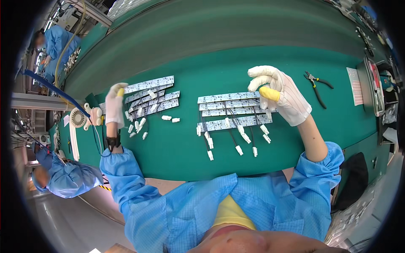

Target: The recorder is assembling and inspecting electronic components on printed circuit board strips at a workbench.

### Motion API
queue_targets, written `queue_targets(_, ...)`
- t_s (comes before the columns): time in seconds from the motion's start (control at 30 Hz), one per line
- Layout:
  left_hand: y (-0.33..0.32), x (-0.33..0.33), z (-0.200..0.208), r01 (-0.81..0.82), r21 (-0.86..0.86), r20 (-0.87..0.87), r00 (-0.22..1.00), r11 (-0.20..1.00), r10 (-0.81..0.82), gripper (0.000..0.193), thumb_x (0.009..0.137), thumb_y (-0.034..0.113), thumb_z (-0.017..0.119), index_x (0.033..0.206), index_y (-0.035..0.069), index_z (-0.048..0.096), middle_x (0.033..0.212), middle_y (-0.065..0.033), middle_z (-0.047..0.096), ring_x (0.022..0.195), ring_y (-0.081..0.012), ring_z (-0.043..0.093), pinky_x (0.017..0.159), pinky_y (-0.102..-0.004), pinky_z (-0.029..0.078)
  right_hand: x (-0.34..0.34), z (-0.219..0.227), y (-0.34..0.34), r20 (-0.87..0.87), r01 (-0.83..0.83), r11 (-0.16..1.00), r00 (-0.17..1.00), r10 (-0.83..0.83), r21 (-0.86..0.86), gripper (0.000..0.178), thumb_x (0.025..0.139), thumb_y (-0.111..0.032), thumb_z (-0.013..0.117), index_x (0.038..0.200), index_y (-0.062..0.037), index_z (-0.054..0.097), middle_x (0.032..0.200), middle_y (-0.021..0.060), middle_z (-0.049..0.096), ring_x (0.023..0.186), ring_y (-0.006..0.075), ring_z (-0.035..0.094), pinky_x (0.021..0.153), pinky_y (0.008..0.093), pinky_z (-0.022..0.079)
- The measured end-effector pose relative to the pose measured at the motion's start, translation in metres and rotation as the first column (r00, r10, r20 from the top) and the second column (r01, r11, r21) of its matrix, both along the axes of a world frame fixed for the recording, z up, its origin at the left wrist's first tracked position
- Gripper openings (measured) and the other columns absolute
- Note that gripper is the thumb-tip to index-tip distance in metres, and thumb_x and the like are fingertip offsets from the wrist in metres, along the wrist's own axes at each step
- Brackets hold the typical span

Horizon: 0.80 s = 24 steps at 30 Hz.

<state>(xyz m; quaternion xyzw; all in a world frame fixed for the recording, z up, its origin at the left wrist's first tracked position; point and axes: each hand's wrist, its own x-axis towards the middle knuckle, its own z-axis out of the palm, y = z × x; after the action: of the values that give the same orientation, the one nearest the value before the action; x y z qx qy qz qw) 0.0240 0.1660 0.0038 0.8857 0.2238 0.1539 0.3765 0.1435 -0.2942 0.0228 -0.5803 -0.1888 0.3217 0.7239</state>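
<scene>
On the green work mat [261, 67], your stack of long white circuit strips with black leads and white plugs [230, 110] runs left to right, just under your right hand [280, 98]. That gloved hand is half curled, holding nothing I can make out. Your left hand [114, 104] rests flat-fingered beside the fanned white strips [152, 98], farther off.

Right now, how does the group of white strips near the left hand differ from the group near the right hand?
The left group of strips lies fanned and overlapping; the right group of strips lies in neat parallel rows. Loose white connectors are scattered beside the left group, while the right group's connectors hang on black wires. Both rest on the green mat.
</scene>
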Motion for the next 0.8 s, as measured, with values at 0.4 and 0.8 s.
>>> queue_targets(0.4,-0.031,-0.035,-0.018,0.491,0.535,-0.134,0.853,0.687,-0.505,0.059,0.072,0.009,0.065,0.128,0.004,0.048,0.140,-0.0145,0.038,0.129,-0.0311,0.035,0.107,-0.0399,0.026,0.001,0.006,0.003,0.133,-0.064,0.996,0.988,0.072,-0.065,0.036,0.083,-0.018,0.056,0.111,0.0039,0.051,0.088,0.0071,0.067,0.057,0.0094,0.061,0.051,0.0198,0.049)
queue_targets(0.8,0.042,0.191,-0.033,-0.319,-0.355,-0.071,0.946,0.879,0.315,0.046,0.092,0.018,0.048,0.136,0.009,0.036,0.113,-0.0079,0.057,0.089,-0.0176,0.059,0.062,-0.0320,0.051,0.002,0.007,-0.017,0.141,-0.018,0.994,0.989,0.033,-0.110,0.033,0.079,-0.016,0.057,0.106,0.0032,0.054,0.082,0.0081,0.067,0.055,0.0108,0.059,0.052,0.0235,0.048)
